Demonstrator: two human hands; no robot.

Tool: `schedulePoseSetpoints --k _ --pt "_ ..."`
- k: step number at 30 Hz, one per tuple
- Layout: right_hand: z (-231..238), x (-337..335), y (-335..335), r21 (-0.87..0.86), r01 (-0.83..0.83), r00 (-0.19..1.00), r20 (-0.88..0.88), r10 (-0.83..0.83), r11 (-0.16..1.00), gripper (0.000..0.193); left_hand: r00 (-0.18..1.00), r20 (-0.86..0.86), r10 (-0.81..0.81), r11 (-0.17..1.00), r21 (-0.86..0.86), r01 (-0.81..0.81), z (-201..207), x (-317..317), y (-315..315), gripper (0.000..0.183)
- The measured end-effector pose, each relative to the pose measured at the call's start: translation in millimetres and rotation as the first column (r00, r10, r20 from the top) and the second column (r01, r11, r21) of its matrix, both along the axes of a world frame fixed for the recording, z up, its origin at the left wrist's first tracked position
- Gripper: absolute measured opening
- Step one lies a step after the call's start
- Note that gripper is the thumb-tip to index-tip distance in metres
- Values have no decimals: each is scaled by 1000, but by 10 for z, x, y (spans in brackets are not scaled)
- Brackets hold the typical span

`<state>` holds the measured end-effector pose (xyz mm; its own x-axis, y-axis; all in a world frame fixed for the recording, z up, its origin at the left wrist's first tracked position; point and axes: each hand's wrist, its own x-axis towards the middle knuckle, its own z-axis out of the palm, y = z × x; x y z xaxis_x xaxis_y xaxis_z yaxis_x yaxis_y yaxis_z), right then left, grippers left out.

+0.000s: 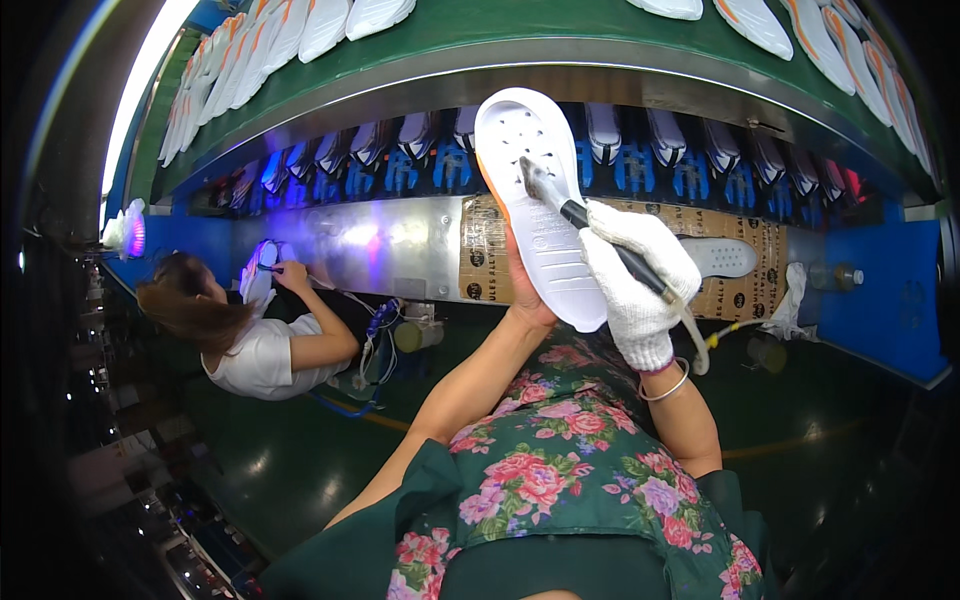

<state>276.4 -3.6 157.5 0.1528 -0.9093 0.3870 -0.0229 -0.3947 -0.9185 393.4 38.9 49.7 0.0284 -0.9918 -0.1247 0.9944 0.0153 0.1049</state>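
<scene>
My bare left hand [527, 285] holds a white shoe sole [545, 245] by its left edge, mostly hidden behind it. The sole is tilted up in front of me, inner face toward me, with small holes in its upper part and an orange strip along the left side. My right hand [640, 270], in a white knit glove, is closed around a black-handled brush [630, 258] with a thin hose [692, 335] at its rear end. The brush tip touches or hovers just over the holed part. Another white sole [722, 257] lies to the right on cardboard [765, 285].
Shoe uppers [665, 135] hang in a row under a green shelf [560, 28] carrying more soles [755, 25]. At left, a co-worker [270, 340] handles a shoe beside the metal bench [340, 235]. A white cloth [790, 305] and a bottle [838, 277] are at right.
</scene>
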Motion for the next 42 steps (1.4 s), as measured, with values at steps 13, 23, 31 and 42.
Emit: schedulePoseSetpoints --k 13,23,31,42 --pt "-140 -42 15 -301 -250 954 -238 182 920 26 993 29 -114 984 -133 117 78 258 -212 111" --pt "-258 -94 66 -203 -391 907 -249 339 898 28 995 47 -84 987 -132 89 152 474 -255 96" --pt "-313 -139 3 -107 -405 893 -258 368 908 22 920 322 -222 950 -141 279 262 682 -261 104" --pt "-257 -134 77 -182 -462 869 -290 401 868 21 811 397 -430 841 -150 519 271 878 -441 117"
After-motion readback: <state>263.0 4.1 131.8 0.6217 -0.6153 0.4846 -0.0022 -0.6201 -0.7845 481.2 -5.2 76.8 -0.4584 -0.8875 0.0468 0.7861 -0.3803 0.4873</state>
